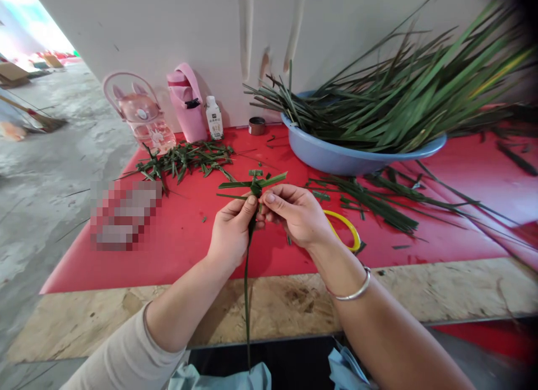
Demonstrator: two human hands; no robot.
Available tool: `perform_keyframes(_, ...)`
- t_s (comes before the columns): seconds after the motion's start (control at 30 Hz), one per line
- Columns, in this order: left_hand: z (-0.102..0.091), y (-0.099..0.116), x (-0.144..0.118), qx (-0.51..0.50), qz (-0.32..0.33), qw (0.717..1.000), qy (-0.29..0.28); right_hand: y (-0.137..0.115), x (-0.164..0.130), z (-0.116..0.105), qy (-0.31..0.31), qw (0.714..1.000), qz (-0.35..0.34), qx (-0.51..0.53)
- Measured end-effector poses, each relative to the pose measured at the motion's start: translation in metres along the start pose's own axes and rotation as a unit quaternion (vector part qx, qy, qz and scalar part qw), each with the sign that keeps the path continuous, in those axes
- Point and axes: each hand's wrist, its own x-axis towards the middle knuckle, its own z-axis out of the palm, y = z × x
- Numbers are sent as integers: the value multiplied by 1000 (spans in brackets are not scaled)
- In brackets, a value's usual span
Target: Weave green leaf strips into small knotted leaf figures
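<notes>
Mid-frame, our left hand [231,227] pinches a knotted leaf-strip piece [255,186] between thumb and curled fingers, seemingly keeping its folds tight, while our right hand [296,213], nearly closed too, pinches its right side. Its long axis runs near-vertical, the thin tail [246,289] pointing to bottom centre, short ends [233,184] spreading sideways. We have the blue basin [348,157] of long leaves [403,104] upper right, probably for easy reach.

a knotted green leaf piece [255,186] splays between fingers [251,200], long tail [246,283] dangling.
</notes>
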Motion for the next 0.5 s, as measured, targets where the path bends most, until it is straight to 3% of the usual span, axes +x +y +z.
perform_keyframes(0.13, 0, 3, 1, -8, -1, 1000, 9, 1, -1, 3, 4, 1000, 17, 19)
perform_keyframes(0.33, 1, 8, 0, -29, -67, 997, 10, -6, -4, -1, 32, 990, -91, -105)
perform_keyframes(0.5, 3, 10, -1, -34, -89, 995, -4, -5, -4, -3, 21, 988, -98, -120)
